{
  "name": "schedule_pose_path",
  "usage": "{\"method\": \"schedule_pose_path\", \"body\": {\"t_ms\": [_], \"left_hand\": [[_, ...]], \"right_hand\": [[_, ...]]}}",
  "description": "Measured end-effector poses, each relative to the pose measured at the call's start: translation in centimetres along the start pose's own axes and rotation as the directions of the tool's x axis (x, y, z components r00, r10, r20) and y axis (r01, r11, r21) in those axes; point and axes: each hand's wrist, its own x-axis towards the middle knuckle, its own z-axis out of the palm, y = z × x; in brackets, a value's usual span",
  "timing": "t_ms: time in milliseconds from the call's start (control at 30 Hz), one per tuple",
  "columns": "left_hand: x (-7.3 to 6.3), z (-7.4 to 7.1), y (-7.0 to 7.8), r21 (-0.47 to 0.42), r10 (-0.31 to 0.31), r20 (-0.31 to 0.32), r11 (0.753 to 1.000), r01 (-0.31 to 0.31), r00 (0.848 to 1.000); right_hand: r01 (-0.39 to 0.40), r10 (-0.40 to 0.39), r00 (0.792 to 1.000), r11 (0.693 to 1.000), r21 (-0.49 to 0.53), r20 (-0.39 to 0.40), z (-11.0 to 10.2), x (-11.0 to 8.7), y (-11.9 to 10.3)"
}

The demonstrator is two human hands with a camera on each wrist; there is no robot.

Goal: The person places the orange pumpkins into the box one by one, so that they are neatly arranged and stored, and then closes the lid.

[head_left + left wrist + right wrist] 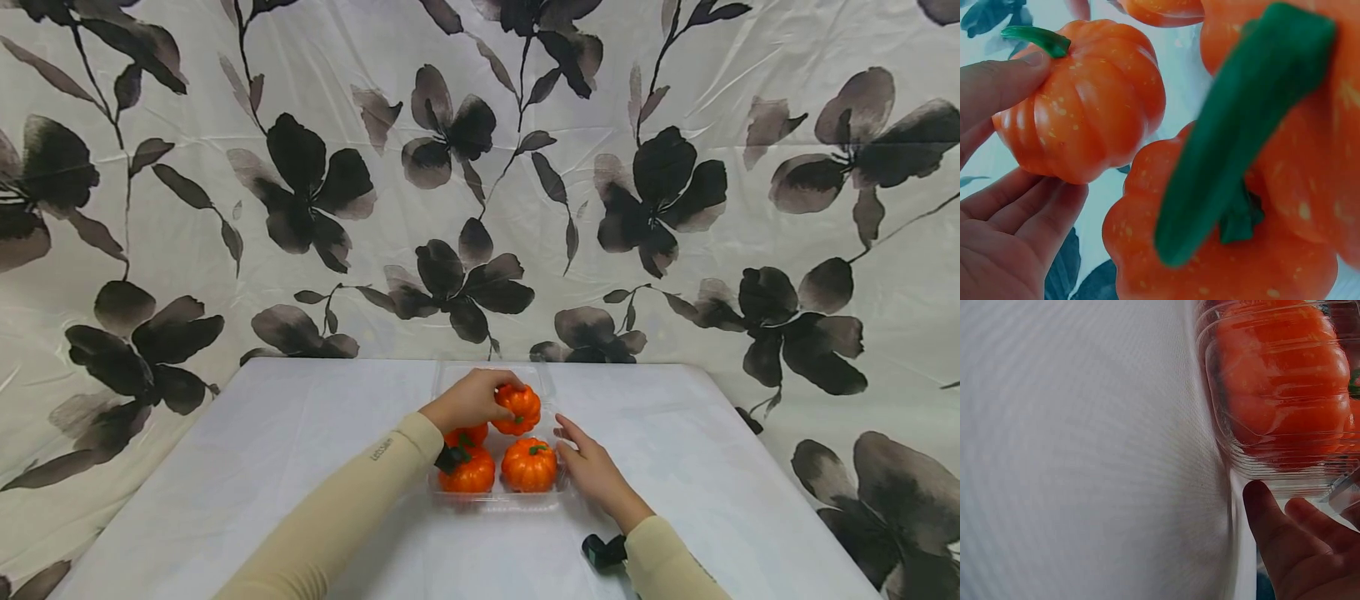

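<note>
My left hand (471, 395) grips a small orange toy pumpkin (522, 409) over the back right of a clear plastic container (497, 497). In the left wrist view, the thumb presses by the green stem of this pumpkin (1100, 103), and the fingers support its other side. Three more pumpkins sit in the container: one at front right (529, 467), one at front left (468, 472), and one behind that (467, 435), partly hidden by my left wrist. My right hand (596, 473) is beside the container's right side, its fingertips (1260, 492) right at the clear wall, fingers loosely extended.
The container's clear lid (491, 367) stands open at the back, near the far table edge. A white cloth covers the table (315, 433). Behind it hangs a floral curtain (555, 208). A black wrist camera (602, 552) is on my right wrist.
</note>
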Motion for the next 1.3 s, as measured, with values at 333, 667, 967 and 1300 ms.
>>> {"method": "schedule_pose_path", "body": {"t_ms": [333, 667, 967, 1300], "left_hand": [[0.6, 0.9, -0.1, 0.098, 0.030, 0.037, 0.995, -0.033, 0.999], [0.4, 1.2, 0.1, 0.159, -0.011, 0.118, 0.987, -0.008, 0.993], [0.4, 1.3, 0.1, 0.170, -0.033, 0.146, 0.985, 0.007, 0.989], [0.2, 1.2, -0.1, 0.161, -0.036, 0.141, 0.987, 0.013, 0.989]], "right_hand": [[-0.009, 0.009, 1.000, 1.000, 0.012, 0.004, 0.0, 0.0, -0.1], [-0.018, 0.018, 1.000, 1.000, 0.020, 0.013, -0.1, 0.0, -0.3], [-0.027, 0.027, 0.999, 1.000, 0.016, 0.023, -0.1, 0.1, -0.4], [-0.022, 0.021, 1.000, 0.999, 0.028, 0.021, 0.0, 0.1, -0.5]]}}
